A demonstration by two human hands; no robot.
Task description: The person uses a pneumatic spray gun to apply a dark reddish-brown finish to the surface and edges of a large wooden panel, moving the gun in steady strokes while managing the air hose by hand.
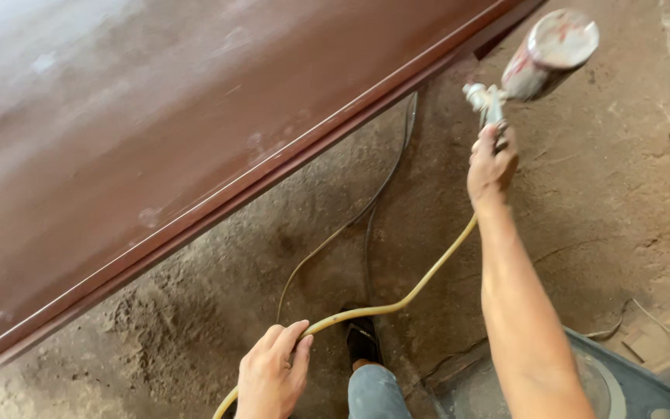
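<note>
Sheet metal dominates the view: a large reddish-brown painted steel panel [141,132] with a folded lower edge runs diagonally from lower left to upper right, and serves as the landmark for all positions below. Its coating looks glossy in the middle and patchy toward the edge.

Below the panel lies the bare, dusty earthen floor [599,202], cracked in places. Two thin dark cables [374,202] trail across it from under the panel edge.

A yellow rubber air hose [420,287] curves away from the panel, from the gun down toward the lower frame edge.

At the panel's upper right end, just off its edge, sits the metal spray gun with a paint-stained cup on top [540,58], nozzle directed toward the panel.

Hand state: the right hand [492,163] is clamped on the gun grip, arm extended. The left hand [273,372], well apart from the right and farther from the panel, is closed around the hose, holding the slack off the floor.

Step in hand, as judged: coating the panel's edge zone. The next move appears to call for a steady pass along the edge, with the hose kept clear of wet paint.
</note>
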